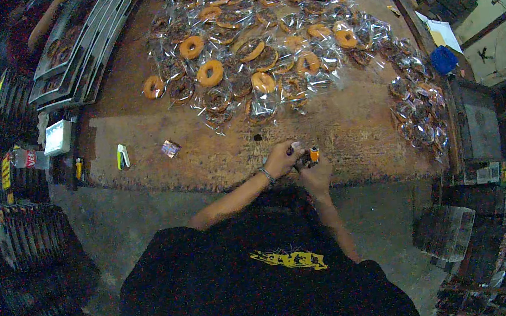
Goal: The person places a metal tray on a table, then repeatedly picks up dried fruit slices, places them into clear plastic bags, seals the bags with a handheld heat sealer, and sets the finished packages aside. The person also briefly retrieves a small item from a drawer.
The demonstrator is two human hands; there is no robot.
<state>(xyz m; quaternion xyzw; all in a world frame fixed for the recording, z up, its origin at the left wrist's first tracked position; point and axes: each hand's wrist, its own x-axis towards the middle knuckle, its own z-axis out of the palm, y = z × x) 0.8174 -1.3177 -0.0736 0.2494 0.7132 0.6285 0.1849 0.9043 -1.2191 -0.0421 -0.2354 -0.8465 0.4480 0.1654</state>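
My right hand is closed around a small orange object with a metal top, which looks like a cigarette lighter. Close beside it, my left hand has its fingers bent, with a small dark thing at the fingertips that is too blurred to name. Both hands are over the front edge of a worn wooden table. Beyond them lie many ring doughnuts in clear plastic wrappers, some plain and some with dark topping. A small printed packet rests to the left of my hands.
A green-and-white stapler, a yellow cutter and a white box sit at the table's left. Stacked metal trays stand behind, near another person's arm. More wrapped doughnuts and a blue container are at right.
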